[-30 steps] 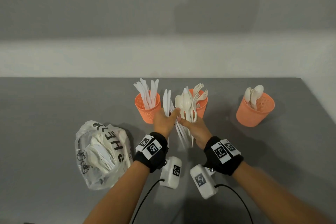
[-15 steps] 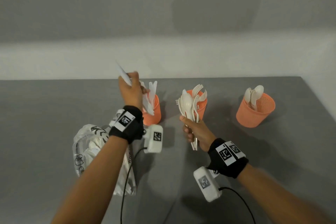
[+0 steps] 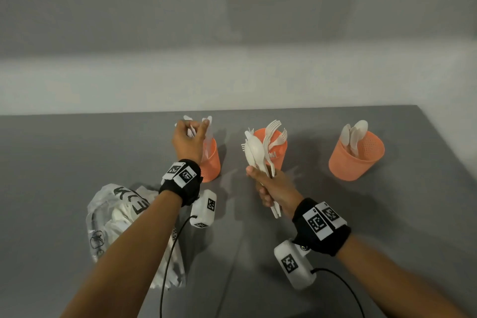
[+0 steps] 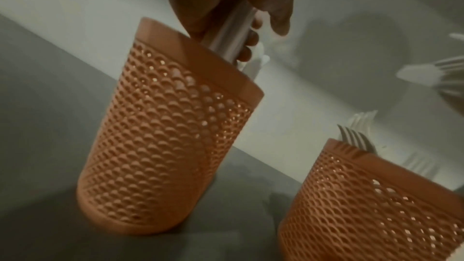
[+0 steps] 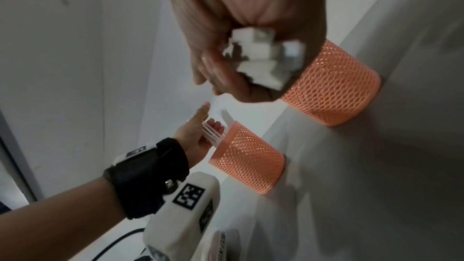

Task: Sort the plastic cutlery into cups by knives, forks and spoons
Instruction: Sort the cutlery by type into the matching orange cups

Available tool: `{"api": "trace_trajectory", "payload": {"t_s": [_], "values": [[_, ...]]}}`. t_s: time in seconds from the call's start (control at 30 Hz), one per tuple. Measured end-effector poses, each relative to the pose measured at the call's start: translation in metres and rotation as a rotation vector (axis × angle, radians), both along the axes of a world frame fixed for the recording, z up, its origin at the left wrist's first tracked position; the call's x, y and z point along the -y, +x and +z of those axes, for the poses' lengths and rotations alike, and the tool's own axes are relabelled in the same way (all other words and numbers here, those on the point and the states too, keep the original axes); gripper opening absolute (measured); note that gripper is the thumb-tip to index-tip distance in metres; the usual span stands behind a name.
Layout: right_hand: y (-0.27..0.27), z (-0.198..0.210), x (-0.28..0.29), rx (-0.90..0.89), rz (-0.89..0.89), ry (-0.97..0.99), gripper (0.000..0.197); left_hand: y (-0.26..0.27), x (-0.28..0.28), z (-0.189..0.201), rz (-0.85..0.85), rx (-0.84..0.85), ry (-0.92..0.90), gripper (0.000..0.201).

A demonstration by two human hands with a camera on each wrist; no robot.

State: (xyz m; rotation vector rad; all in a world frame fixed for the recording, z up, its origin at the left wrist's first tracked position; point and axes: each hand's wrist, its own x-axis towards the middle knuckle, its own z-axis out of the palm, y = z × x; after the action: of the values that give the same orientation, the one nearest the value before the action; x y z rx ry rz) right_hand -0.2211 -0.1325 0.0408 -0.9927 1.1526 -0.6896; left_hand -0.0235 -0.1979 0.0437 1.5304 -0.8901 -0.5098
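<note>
Three orange mesh cups stand in a row on the grey table. My left hand (image 3: pixel 192 133) is over the left cup (image 3: pixel 213 162), its fingers curled round a few white knives (image 4: pixel 231 33) whose lower ends are inside that cup (image 4: pixel 170 146). My right hand (image 3: pixel 268 184) grips a bundle of white spoons and forks (image 3: pixel 254 152) upright in front of the middle cup (image 3: pixel 280 152), which holds forks (image 3: pixel 273 129). The right cup (image 3: pixel 358 162) holds spoons (image 3: pixel 355 133). In the right wrist view the bundle's handle ends (image 5: pixel 263 61) stick out of my fist.
A crumpled clear plastic bag (image 3: pixel 116 214) with more white cutlery lies at the near left, partly under my left forearm. The table's right edge runs close past the right cup. A pale wall stands behind the table.
My left hand pulled the knives out of the bundle, raised them to the left, and has now lowered them into the left cup. My right hand keeps the remaining bundle almost still.
</note>
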Motion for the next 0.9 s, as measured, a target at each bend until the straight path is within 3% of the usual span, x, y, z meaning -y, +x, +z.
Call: {"api": "trace_trajectory", "payload": {"t_s": [0.07, 0.17, 0.23, 0.33, 0.43, 0.5, 0.57, 0.63, 0.73, 0.8, 0.9], "values": [[-0.001, -0.001, -0.001, 0.004, 0.006, 0.008, 0.021, 0.0, -0.003, 0.001, 0.026, 0.102, 0.004, 0.017], [-0.002, 0.0, -0.002, 0.056, 0.022, 0.023, 0.017, -0.003, -0.013, 0.013, 0.089, 0.333, -0.059, 0.031], [-0.002, 0.0, -0.003, 0.096, 0.048, 0.02, 0.023, -0.013, -0.027, 0.026, 0.087, 0.326, -0.188, 0.031], [0.0, 0.002, -0.007, 0.174, 0.107, 0.053, 0.036, -0.038, -0.051, 0.038, -0.147, -0.062, -0.128, 0.035], [0.005, 0.006, -0.012, 0.244, 0.25, 0.134, 0.027, -0.062, -0.071, 0.03, -0.539, -0.346, 0.187, 0.063], [0.005, 0.007, -0.015, 0.271, 0.372, 0.203, 0.022, -0.073, -0.081, 0.024, -0.679, -0.484, 0.227, 0.059], [0.003, 0.007, -0.018, 0.285, 0.43, 0.231, 0.021, -0.079, -0.084, 0.022, -0.668, -0.566, 0.21, 0.037], [0.003, 0.009, -0.019, 0.165, 0.39, 0.18, 0.019, -0.083, -0.083, 0.022, -0.577, -0.505, 0.231, 0.025], [0.009, 0.006, -0.021, -0.106, 0.239, -0.126, 0.008, -0.091, -0.079, 0.015, -0.366, -0.308, 0.21, 0.041], [0.011, -0.003, -0.024, -0.123, 0.179, -0.229, 0.006, -0.096, -0.077, 0.015, -0.316, -0.256, 0.158, 0.055], [0.006, -0.007, -0.027, 0.018, 0.084, -0.03, 0.011, -0.101, -0.075, 0.022, -0.373, -0.234, 0.153, 0.049]]}}
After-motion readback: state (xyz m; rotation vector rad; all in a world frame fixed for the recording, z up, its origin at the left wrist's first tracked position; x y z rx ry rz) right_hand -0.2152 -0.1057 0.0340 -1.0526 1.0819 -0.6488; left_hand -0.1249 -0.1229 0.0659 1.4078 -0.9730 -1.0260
